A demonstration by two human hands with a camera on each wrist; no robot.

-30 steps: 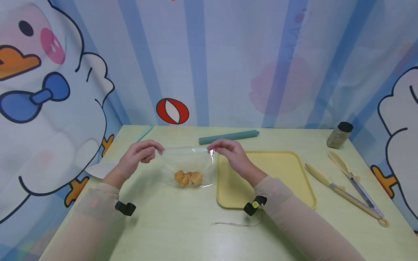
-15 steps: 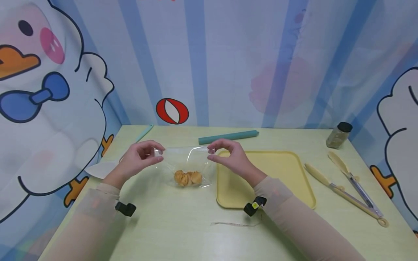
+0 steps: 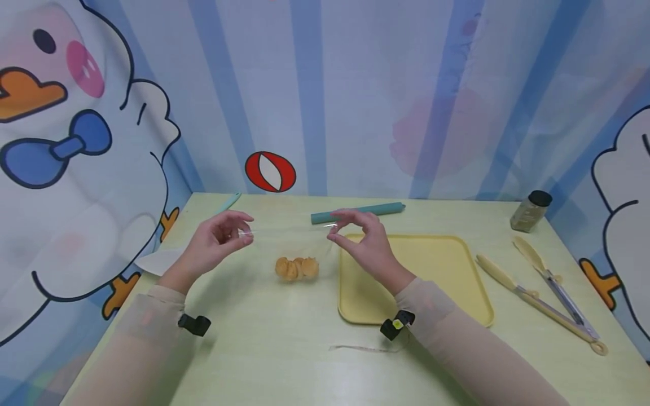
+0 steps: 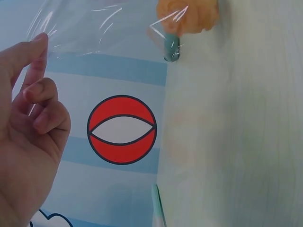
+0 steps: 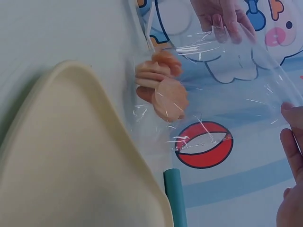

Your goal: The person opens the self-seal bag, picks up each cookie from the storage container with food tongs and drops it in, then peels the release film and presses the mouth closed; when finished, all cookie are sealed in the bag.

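A clear plastic bag (image 3: 289, 242) hangs between the two hands, its top edge stretched level. Several light-brown cookies with ruffled edges (image 3: 297, 269) lie in the bottom of the bag; the right wrist view shows the cookies (image 5: 163, 90) bunched together. My left hand (image 3: 215, 235) pinches the bag's left top corner between thumb and fingers. At the opposite corner, my right hand (image 3: 369, 242) grips the film with thumb and forefinger. Through the film in the left wrist view, cookies (image 4: 189, 15) show near the top, above the left hand (image 4: 35, 109).
A yellow tray (image 3: 431, 270) lies under and beyond the right forearm. Behind it is a teal roll (image 3: 381, 209). At right are tongs (image 3: 538, 301) and a black-lidded jar (image 3: 530, 212). A white tool with a mint handle (image 3: 229, 201) is partly hidden by the left hand.
The hands' fingers have spread and shifted on the bag's top corners. The bag's top edge has tipped, and the cookies have moved slightly up and right in the head view.
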